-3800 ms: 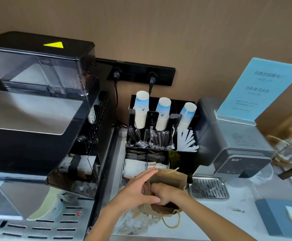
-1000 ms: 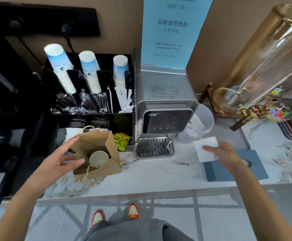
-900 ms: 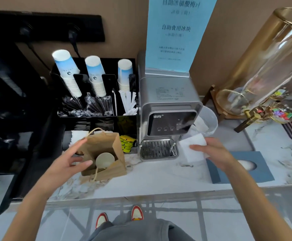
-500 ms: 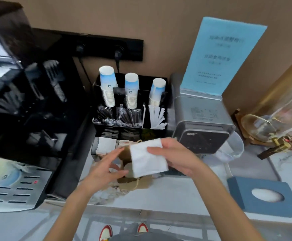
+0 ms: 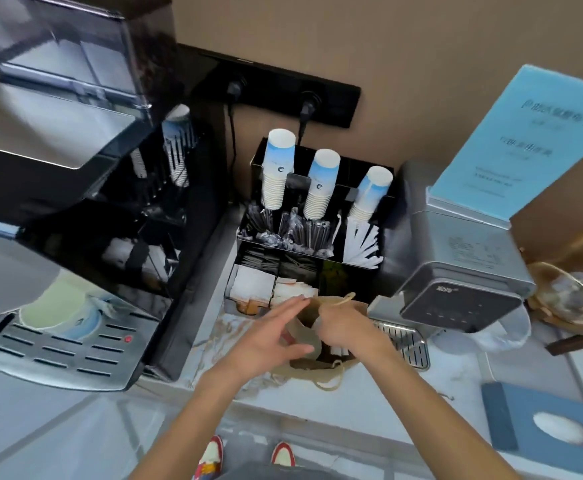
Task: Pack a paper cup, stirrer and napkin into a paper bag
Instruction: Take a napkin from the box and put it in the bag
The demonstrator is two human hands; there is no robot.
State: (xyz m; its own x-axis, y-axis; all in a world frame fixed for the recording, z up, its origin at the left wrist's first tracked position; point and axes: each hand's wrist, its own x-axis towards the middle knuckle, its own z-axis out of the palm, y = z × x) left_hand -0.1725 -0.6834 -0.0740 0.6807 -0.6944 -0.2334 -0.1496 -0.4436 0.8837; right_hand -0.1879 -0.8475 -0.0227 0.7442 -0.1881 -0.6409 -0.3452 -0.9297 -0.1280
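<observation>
The paper bag [image 5: 305, 315] at frame centre is boxed in: the black organizer [image 5: 338, 275] with 3 cup stacks [image 5: 321, 188] stands behind, the coffee machine [image 5: 75, 209] fills the left, and the grey dispenser [image 5: 463, 265] and its drip tray [image 5: 408, 344] crowd the right. The left hand [image 5: 266, 337] and right hand [image 5: 345, 329] take up the bag's mouth. Bare table [image 5: 456, 379] lies open at lower right, before the blue tissue box [image 5: 512, 424].

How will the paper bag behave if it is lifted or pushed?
Probably floppy: the paper bag looks creased where the left hand touches its side. Likely light, and apt to tip or slide if pushed, since that hand seems to steady it.
</observation>
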